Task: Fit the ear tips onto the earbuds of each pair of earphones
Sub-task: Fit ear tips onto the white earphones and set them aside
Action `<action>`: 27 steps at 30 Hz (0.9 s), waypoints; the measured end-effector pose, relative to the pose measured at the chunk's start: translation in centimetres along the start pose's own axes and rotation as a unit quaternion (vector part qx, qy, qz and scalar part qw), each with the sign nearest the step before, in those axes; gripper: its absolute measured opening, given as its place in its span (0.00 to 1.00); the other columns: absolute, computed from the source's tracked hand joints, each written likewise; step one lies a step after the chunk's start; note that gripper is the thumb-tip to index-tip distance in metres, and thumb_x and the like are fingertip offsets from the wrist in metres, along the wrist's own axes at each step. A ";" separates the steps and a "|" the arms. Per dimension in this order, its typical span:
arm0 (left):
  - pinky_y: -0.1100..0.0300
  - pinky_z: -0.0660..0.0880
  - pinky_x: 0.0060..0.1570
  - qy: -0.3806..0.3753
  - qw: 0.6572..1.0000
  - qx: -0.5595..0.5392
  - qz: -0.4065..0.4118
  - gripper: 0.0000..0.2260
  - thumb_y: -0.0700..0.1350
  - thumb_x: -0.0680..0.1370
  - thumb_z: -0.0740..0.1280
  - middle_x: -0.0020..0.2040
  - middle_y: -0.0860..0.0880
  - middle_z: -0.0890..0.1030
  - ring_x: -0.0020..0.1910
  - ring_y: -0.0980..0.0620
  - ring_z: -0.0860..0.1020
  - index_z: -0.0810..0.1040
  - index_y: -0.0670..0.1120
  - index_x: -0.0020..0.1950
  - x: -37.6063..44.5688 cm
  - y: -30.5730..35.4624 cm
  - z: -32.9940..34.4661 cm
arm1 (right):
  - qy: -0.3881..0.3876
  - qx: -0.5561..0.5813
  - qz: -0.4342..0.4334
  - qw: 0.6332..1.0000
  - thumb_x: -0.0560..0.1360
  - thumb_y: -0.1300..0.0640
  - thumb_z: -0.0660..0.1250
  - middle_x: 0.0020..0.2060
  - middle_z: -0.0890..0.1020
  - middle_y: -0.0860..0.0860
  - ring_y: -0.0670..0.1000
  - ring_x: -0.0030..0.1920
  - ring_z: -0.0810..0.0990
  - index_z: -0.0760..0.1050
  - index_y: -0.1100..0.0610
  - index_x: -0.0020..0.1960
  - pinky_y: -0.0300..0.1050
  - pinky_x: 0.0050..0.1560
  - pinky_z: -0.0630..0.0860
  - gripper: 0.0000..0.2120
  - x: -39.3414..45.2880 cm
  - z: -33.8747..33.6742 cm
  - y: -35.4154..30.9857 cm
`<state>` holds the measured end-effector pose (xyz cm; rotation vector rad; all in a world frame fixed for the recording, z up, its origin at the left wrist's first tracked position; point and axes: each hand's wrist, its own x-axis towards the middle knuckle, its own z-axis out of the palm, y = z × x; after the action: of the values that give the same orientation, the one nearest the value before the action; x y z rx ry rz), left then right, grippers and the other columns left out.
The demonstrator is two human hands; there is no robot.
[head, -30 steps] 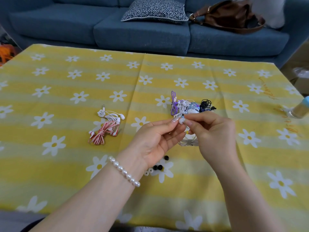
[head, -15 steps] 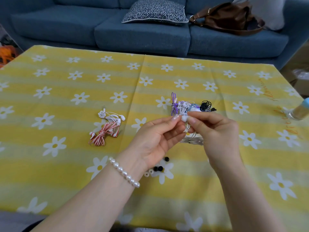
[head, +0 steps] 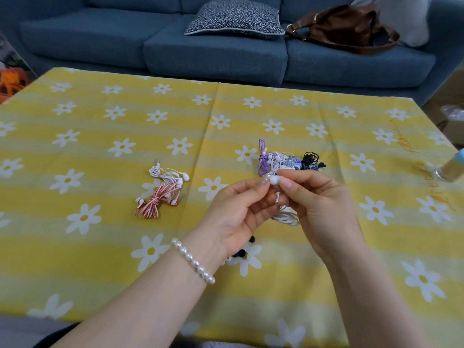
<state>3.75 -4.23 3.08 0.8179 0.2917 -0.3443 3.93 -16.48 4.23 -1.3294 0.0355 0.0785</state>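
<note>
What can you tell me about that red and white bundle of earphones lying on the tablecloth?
The red and white earphones lie coiled on the yellow daisy tablecloth, well apart from both hands. A red-and-white striped cord is wound into a bundle, with a plain white cord, its plug pointing away, piled at the far end. Small earbuds poke out. Nothing else touches them.

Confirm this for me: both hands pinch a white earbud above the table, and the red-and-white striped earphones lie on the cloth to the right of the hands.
One detail is wrong. In the head view the red-and-white striped earphones lie on the cloth to the left of the hands, not the right. The rest holds: the left hand and right hand pinch a white earbud above the table.
</note>
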 end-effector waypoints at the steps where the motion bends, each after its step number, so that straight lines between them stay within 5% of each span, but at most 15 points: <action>1: 0.63 0.80 0.35 -0.005 1.000 -0.009 -0.005 0.05 0.40 0.70 0.67 0.28 0.46 0.79 0.28 0.53 0.80 0.79 0.39 0.38 0.0 0.1 0.1 | -0.003 0.010 0.001 1.000 0.61 0.60 0.70 0.33 0.84 0.53 0.47 0.28 0.77 0.83 0.57 0.38 0.41 0.38 0.76 0.06 0.0 0.0 0.0; 12: 0.64 0.79 0.35 -0.031 0.997 -0.027 -0.060 0.08 0.44 0.65 0.69 0.31 0.47 0.80 0.29 0.54 0.79 0.82 0.39 0.37 -0.2 0.3 -0.1 | -0.040 0.009 -0.010 0.999 0.61 0.61 0.69 0.30 0.81 0.54 0.47 0.26 0.75 0.80 0.61 0.41 0.39 0.34 0.75 0.09 0.0 -0.1 0.0; 18: 0.63 0.75 0.37 -0.016 0.996 0.083 -0.036 0.18 0.61 0.63 0.66 0.36 0.51 0.82 0.34 0.56 0.80 0.82 0.47 0.39 -0.1 0.3 -0.2 | -0.023 -0.046 -0.039 0.998 0.66 0.64 0.70 0.31 0.79 0.51 0.49 0.30 0.77 0.74 0.57 0.40 0.39 0.33 0.73 0.07 -0.2 -0.1 -0.5; 22: 0.64 0.70 0.36 -0.083 0.979 0.178 0.046 0.06 0.47 0.64 0.72 0.37 0.53 0.80 0.35 0.56 0.77 0.83 0.50 0.39 -0.5 0.8 -0.2 | -0.003 -0.031 -0.046 0.998 0.70 0.72 0.66 0.26 0.78 0.49 0.48 0.28 0.79 0.62 0.56 0.39 0.38 0.31 0.74 0.16 0.0 -0.1 -0.7; 25: 0.64 0.69 0.32 -0.090 0.951 0.288 0.073 0.19 0.36 0.58 0.73 0.44 0.53 0.82 0.29 0.57 0.75 0.80 0.51 0.46 -0.5 0.6 -0.5 | 0.025 -0.041 -0.058 0.997 0.68 0.73 0.68 0.31 0.79 0.56 0.51 0.32 0.81 0.61 0.56 0.38 0.38 0.35 0.75 0.18 -0.1 0.0 -0.9; 27: 0.64 0.70 0.30 -0.071 0.934 0.343 0.065 0.19 0.34 0.63 0.75 0.45 0.52 0.83 0.30 0.56 0.78 0.78 0.49 0.50 -0.5 0.2 -0.5 | 0.031 -0.059 -0.060 0.996 0.67 0.71 0.70 0.30 0.79 0.54 0.50 0.33 0.81 0.62 0.56 0.37 0.38 0.34 0.75 0.18 -0.1 0.0 -0.8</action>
<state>3.35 -3.66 3.10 1.4850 -0.0331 -0.3830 3.88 -16.70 5.00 -1.4481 0.0031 -0.0644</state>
